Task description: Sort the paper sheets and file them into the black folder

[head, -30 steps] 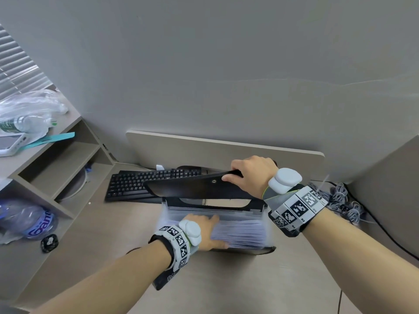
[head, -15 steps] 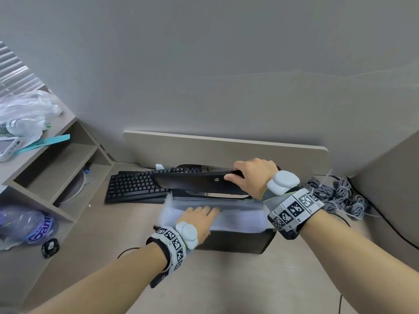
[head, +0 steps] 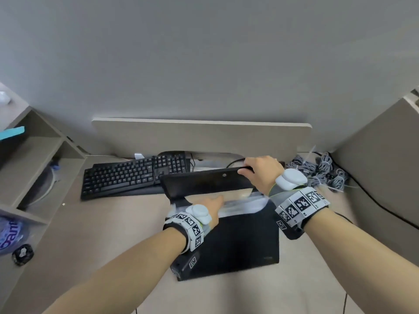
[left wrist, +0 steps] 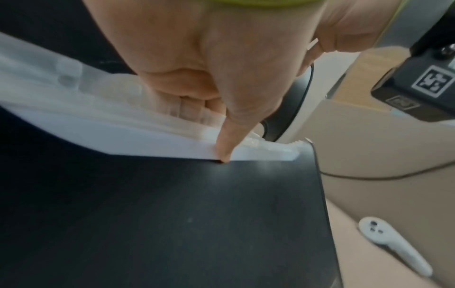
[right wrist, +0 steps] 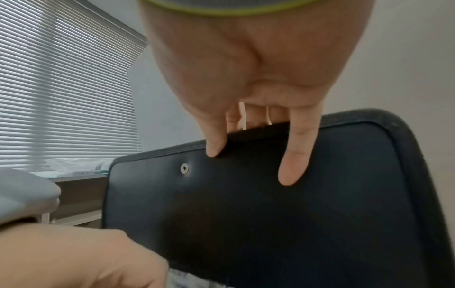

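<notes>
The black folder (head: 238,241) lies on the desk with its dark front face (left wrist: 172,214) toward me. My right hand (head: 260,171) grips the far edge of the raised flap (head: 204,184), fingers over the rim and the thumb (right wrist: 214,144) on its inner face (right wrist: 246,214), near a metal snap. My left hand (head: 210,205) is at the folder's mouth. Its fingers are tucked in among the white, translucent pockets and sheets (left wrist: 98,136), and its thumb (left wrist: 229,136) presses the front edge. Single sheets cannot be told apart.
A black keyboard (head: 136,175) lies behind the folder to the left. Bundled grey cables (head: 322,173) lie at the back right. A shelf unit (head: 34,166) stands at the left, a beige board (head: 199,137) leans on the wall. A white controller (left wrist: 393,249) lies beside the folder.
The spread pockets have been squeezed together and the folder's black front now shows. My left hand went from lying flat on the pockets to reaching into them. My right hand still holds the flap.
</notes>
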A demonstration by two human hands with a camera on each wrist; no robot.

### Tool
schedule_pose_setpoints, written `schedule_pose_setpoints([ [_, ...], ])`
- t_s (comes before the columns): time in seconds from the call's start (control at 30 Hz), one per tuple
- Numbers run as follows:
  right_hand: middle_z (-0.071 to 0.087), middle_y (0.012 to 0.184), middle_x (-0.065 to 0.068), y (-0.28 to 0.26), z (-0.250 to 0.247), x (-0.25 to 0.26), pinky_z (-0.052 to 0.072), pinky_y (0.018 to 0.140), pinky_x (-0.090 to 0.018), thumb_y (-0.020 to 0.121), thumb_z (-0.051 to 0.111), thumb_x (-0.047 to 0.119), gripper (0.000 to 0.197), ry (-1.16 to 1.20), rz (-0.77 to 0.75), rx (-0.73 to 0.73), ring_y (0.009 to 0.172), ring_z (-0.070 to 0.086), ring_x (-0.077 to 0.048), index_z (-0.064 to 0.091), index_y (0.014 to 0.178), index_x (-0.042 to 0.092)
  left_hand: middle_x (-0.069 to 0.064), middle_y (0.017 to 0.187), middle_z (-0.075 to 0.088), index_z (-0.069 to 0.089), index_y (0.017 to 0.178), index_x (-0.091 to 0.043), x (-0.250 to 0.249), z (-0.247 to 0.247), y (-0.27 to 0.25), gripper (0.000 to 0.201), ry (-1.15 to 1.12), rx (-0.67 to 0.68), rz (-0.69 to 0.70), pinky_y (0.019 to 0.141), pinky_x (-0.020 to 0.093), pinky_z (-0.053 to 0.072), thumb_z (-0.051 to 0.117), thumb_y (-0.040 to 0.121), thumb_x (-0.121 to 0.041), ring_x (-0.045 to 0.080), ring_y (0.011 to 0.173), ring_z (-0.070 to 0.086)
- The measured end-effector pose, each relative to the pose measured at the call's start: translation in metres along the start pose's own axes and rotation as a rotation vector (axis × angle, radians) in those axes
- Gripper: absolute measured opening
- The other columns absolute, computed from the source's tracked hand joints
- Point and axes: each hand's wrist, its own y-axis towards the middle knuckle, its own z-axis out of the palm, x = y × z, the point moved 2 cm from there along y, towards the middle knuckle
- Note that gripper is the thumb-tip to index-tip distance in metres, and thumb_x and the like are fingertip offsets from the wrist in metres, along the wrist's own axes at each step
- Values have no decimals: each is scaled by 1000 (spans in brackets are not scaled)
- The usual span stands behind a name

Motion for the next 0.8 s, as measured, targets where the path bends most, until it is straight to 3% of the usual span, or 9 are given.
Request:
schedule_pose_setpoints([
  [0.07, 66, 87, -3, -3, 26, -9, 46, 72, -35, 95, 49, 33, 22, 93, 30, 5, 86, 60, -27, 62, 92, 15, 8, 101, 59, 44, 118, -14, 5, 22, 8, 31, 65, -15, -15, 68, 33, 42, 52, 89, -5, 32, 99, 61],
  [0.13, 67, 89, -5, -6, 55, -16, 45, 76, -35, 94, 50, 26, 19, 134, 84, 12, 89, 59, -27, 64, 93, 13, 4, 128, 56, 40, 134, -16, 17, 48, 11, 50, 132, -90, 17, 89, 37, 43, 57, 87, -13, 30, 115, 54],
  [0.23, 66, 94, -8, -17, 106, -26, 46, 79, -36, 91, 51, 18, 16, 163, 121, 112, 91, 59, -29, 66, 93, 11, 1, 145, 43, 37, 142, -18, 39, 88, 4, 54, 76, -172, -14, 110, 37, 30, 54, 91, -29, 27, 132, 40],
  [0.33, 64, 89, -4, -39, 135, -35, 47, 74, -34, 88, 56, 33, 18, 192, 136, 151, 87, 60, -28, 63, 84, 16, 6, 134, 53, 51, 130, -16, 57, 116, -15, 39, -104, -120, -150, 102, 38, 41, 51, 94, -31, 28, 121, 50],
  [0.43, 65, 74, -3, -60, 139, -47, 42, 68, -29, 85, 52, 59, 47, 90, 164, 180, 78, 59, -25, 65, 71, 16, 11, 111, 67, 64, 106, -14, 78, 121, -34, 26, -229, -94, -432, 88, 35, 50, 45, 98, -28, 31, 102, 62],
  [0.53, 68, 84, -9, -67, 145, -66, 44, 72, -32, 89, 53, 49, 42, 34, 187, 228, 87, 61, -31, 64, 73, 12, 16, 99, 68, 52, 70, -22, 96, 118, -45, 25, -580, -187, -658, 77, 34, 50, 49, 95, -19, 32, 84, 64],
  [0.67, 64, 104, -7, -71, 159, -90, 47, 80, -32, 87, 60, 39, 21, 6, 255, 335, 96, 58, -28, 62, 90, 18, 13, 88, 63, 53, 88, -12, 96, 122, -59, 39, -1132, -291, -853, 67, 33, 46, 40, 98, -48, 27, 69, 60],
  [0.73, 55, 116, -8, -76, 172, -99, 46, 90, -37, 83, 64, 41, 34, 5, 285, 310, 106, 51, -29, 59, 108, 18, 6, 96, 65, 55, 107, -15, 93, 132, -60, 60, -1042, -253, -862, 78, 38, 53, 50, 82, -70, 26, 83, 66],
  [0.8, 47, 127, -10, -83, 188, -107, 43, 96, -43, 81, 68, 41, 57, 60, 357, 311, 115, 47, -33, 47, 127, 17, 5, 110, 66, 52, 124, -21, 91, 150, -58, 74, -795, -167, -787, 90, 44, 52, 61, 71, -72, 28, 97, 65],
])
